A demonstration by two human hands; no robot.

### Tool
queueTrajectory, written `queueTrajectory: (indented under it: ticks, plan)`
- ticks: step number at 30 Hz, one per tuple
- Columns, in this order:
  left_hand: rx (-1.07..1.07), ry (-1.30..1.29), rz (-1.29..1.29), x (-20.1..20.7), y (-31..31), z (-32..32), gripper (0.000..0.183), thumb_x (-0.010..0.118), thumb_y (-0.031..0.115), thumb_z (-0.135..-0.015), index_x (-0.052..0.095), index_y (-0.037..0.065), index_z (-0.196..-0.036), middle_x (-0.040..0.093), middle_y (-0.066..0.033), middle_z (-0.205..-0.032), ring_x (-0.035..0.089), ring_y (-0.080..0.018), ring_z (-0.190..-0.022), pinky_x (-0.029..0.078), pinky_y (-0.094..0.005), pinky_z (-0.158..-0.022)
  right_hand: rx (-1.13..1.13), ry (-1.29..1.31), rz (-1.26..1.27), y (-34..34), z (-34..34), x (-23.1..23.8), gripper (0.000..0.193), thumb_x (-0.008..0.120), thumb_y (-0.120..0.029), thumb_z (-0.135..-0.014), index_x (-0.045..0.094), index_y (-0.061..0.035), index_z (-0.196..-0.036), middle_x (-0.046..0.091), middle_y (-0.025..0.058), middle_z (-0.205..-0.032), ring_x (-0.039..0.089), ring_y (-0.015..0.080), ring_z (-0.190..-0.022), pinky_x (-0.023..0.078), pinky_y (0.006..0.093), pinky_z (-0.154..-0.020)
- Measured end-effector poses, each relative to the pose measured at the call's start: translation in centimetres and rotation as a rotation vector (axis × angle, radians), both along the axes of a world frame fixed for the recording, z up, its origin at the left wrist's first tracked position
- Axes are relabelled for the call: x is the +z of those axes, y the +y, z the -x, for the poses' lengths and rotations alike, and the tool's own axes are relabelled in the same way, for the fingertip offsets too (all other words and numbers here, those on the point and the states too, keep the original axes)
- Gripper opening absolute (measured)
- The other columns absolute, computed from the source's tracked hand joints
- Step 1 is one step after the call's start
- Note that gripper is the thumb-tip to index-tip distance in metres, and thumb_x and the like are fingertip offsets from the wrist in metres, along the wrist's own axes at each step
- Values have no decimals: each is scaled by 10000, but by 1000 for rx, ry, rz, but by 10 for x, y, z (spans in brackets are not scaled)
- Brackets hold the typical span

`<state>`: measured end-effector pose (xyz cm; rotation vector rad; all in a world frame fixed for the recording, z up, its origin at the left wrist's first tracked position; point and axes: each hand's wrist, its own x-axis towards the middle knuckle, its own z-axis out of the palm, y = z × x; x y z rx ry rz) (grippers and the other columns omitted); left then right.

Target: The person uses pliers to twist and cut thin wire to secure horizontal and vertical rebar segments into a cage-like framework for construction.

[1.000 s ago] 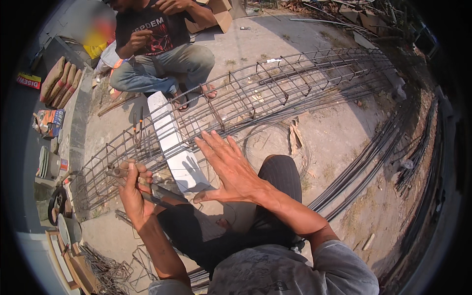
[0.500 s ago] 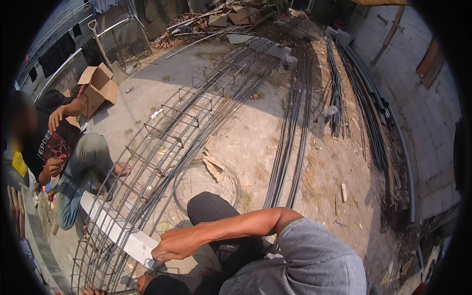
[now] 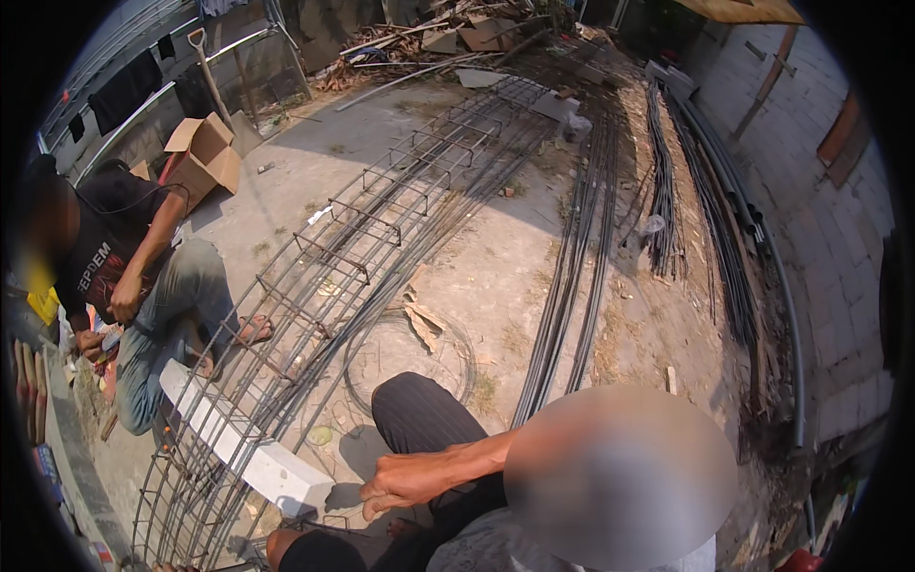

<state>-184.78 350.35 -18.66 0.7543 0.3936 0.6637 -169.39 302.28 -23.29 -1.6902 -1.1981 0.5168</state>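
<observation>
At the lower left edge, a sliver of fingers [image 3: 174, 568] shows beside the steel bars; it looks like my left hand, but its grip is cut off. My right hand is out of view. Just above lies a long rebar cage [image 3: 286, 315] of lengthwise bars and square stirrups, its near end resting across a white block [image 3: 276, 472]. A co-worker in a grey shirt crouches right of it; this person's hand [image 3: 391, 481] hangs with curled fingers beside the block, apart from it. What that hand holds, if anything, cannot be made out.
Another co-worker in a black shirt [image 3: 114, 257] squats left of the cage. A wire coil [image 3: 467, 381] lies on the ground. Long rebars [image 3: 572, 257] run to its right; grey pipes [image 3: 777, 305] lie along the block wall [image 3: 810, 172]. A cardboard box [image 3: 205, 157] stands far left.
The grey-shirted co-worker's hand has moved right, off the block's end, and this person's head has come into view. The black-shirted co-worker's raised hand has lowered. Fewer fingers show at the lower left edge.
</observation>
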Motion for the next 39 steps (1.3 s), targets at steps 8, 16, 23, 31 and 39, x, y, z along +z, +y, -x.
queueTrajectory:
  ticks: [8,16,23,31,39]
  plan:
    - [57,213,-259,23,-80,-43,184,665,167,-941,564,14,-917,520,-68,-718,508,-143,-613,431,-245,-496,251,1106,68,-28,25,-27,326,405,-288,-1084,585,-25,-1154,529,22,-598,582,191,-571,479,369,-554]
    - [55,278,-415,41,-125,-63,180,670,157,-938,563,15,-912,522,-67,-724,511,-146,-616,436,-247,-502,-170,-70,232,-35,37,-21,237,475,-263,-1033,558,-44,-996,546,217,-616,531,445,-578,403,506,-526]
    - [68,261,-515,63,-129,-57,176,674,148,-935,561,15,-909,523,-66,-728,515,-148,-619,441,-248,-507,-55,-122,460,-26,22,-16,402,491,-415,-1008,631,-37,-1018,600,208,-692,628,404,-704,492,495,-648]
    - [57,338,-868,68,-192,-70,325,769,149,-865,511,22,-1019,573,-85,-798,565,-183,-688,514,-301,-584,-127,-197,-356,64,-11,65,653,629,-315,-945,380,-8,-1465,623,210,-1150,579,356,-1155,416,490,-999]
    - [-142,269,-686,19,-205,-96,278,607,224,-1009,573,36,-1211,568,-35,-785,485,-60,-631,383,-199,-547,-301,-41,-451,115,-18,50,482,607,-108,-873,530,-31,-1342,636,86,-750,642,263,-662,481,354,-569]
